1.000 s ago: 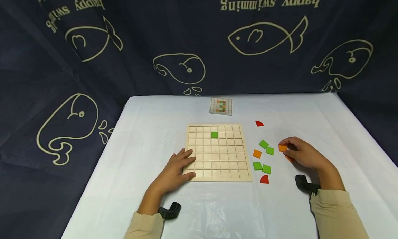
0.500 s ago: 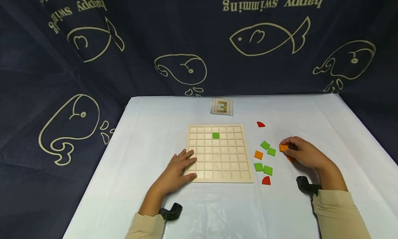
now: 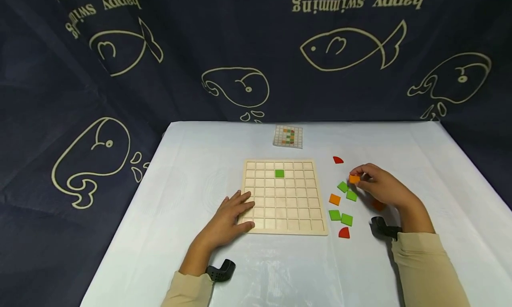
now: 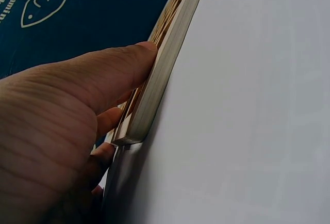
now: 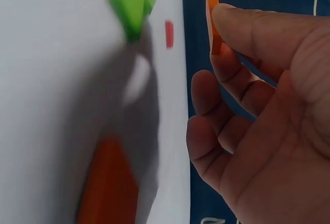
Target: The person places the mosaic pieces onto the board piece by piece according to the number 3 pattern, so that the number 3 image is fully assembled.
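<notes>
The left hand [image 3: 226, 218] lies flat with fingers straight on the near left corner of the wooden grid board [image 3: 285, 196] — thumb pressed to its edge. One green tile [image 3: 279, 173] sits in the board. Right of it lie loose tiles [image 3: 340, 207]. The right hand [image 3: 380, 187] pinches an orange tile [image 3: 354, 179], apparently lifted off the table [image 3: 180, 173].

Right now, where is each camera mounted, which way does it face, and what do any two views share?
Head: worn high, looking forward and down at the wooden grid board; both hands and sleeves show.
Left wrist: low beside the left hand, whose fingers rest on the board's edge.
Right wrist: behind the right hand, which pinches an orange tile.
Shared: head and right wrist views both show the orange tile and green tiles.
</notes>
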`<state>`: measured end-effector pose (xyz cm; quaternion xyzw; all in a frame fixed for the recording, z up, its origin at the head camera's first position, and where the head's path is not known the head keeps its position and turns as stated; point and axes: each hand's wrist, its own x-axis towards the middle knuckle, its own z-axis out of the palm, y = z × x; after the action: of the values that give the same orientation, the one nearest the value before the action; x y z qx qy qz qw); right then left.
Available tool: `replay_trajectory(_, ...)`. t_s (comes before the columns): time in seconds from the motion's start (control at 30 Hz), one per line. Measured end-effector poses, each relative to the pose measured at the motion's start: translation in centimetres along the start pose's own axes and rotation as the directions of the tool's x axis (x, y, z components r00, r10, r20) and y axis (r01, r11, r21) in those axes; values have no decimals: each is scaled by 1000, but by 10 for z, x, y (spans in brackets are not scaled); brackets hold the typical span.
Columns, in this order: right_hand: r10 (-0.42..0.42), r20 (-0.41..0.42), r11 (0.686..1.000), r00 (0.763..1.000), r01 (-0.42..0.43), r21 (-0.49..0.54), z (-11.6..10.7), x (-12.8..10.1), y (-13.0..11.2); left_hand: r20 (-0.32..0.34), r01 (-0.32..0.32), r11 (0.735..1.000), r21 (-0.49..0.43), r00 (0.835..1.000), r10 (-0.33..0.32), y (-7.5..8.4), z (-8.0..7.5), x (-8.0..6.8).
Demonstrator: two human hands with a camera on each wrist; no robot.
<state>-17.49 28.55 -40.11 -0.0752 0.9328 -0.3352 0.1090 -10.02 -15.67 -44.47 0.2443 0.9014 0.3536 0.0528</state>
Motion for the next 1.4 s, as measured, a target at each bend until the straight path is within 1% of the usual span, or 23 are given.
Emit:
replay_trajectory(0.13, -38, -6, 999, 999, 38, 15, 4, 9, -13, -6, -7, 1000, -2, 1000, 7, 1, -1, 1)
replay_trajectory(0.27, -98, -1, 995, 995, 98, 29, 8, 18, -22, -6, -10, 1000, -7, 1000, 10, 0, 0, 0)
replay_trajectory(0.4, -174, 1, 984, 985, 174, 33, 13, 25, -31, -3, -9, 1000, -7, 1000, 9, -1, 0, 0)
replay_trajectory(0.53, -229, 0, 972, 973, 229, 58, 20, 34, -42, 3, 0, 1000, -5, 1000, 0, -1, 0, -1)
replay_trajectory(0.87, -292, 27, 954, 956, 288, 85, 37, 55, -69, 17, 14, 1000, 15, 1000, -14, -1, -1, 1)
replay_trajectory(0.97, -300, 46, 948, 953, 293, 123, 44, 60, -79, 14, 13, 1000, 17, 1000, -13, -2, -1, 1)
replay_trajectory(1.1, -312, 75, 936, 947, 294, 192, 55, 66, -89, 1, -6, 1000, 4, 1000, 6, -1, 0, 0)
replay_trajectory(1.4, -359, 90, 916, 929, 332, 226, 74, 81, -110, -6, -12, 1000, 15, 1000, 12, -2, 0, 0)
